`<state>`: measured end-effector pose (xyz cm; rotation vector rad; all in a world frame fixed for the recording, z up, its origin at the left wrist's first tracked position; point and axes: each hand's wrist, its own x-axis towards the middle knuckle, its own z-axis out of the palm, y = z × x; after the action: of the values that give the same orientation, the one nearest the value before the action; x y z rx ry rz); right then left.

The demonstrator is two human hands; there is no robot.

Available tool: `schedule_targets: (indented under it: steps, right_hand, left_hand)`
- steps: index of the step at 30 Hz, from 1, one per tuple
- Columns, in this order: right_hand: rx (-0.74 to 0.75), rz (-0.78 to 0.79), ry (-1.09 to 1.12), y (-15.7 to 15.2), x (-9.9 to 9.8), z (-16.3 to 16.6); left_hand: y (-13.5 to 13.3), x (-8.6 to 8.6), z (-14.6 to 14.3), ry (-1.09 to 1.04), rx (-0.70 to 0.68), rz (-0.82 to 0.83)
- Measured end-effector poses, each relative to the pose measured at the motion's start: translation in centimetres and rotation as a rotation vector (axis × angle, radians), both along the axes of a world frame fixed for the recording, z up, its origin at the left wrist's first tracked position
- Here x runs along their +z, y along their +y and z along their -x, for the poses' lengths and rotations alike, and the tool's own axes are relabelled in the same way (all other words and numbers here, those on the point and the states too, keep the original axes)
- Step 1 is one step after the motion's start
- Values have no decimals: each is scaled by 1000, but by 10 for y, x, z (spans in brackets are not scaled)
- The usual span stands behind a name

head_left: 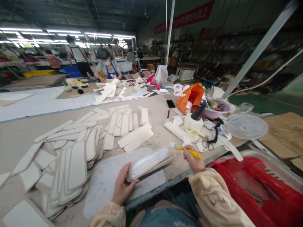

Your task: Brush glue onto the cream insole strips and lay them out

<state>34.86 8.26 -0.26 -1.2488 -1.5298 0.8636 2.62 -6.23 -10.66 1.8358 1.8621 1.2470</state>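
Note:
My left hand grips the near end of a stack of long white flat pieces, which lies tilted over a pale round mat at the table's front edge. My right hand is closed on a yellow-handled brush whose bristle tip points left, just right of the stack's far end. Both arms wear cream sleeves.
Many white oblong pieces lie fanned over the table to the left. A glue bottle with a black nozzle, scissors, a small fan, a pink bowl, an orange bag and a phone sit to the right. A red crate stands below right. A masked person works at the far end.

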Motion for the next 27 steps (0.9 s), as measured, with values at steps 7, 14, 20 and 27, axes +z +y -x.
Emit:
schedule_targets:
  steps: [7, 14, 20, 27]
  right_hand:
    - [-137, 115, 502, -11, -13, -33]
    - [-208, 166, 743, -18, -25, -47]
    - [-204, 158, 654, -27, -32, -53]
    - [-226, 137, 593, -36, -34, -54]
  left_hand:
    - [5, 13, 15, -86, 115, 43]
    - [86, 37, 52, 301, 226, 218]
    - [131, 33, 53, 385, 207, 366]
    - [140, 33, 52, 355, 313, 523]
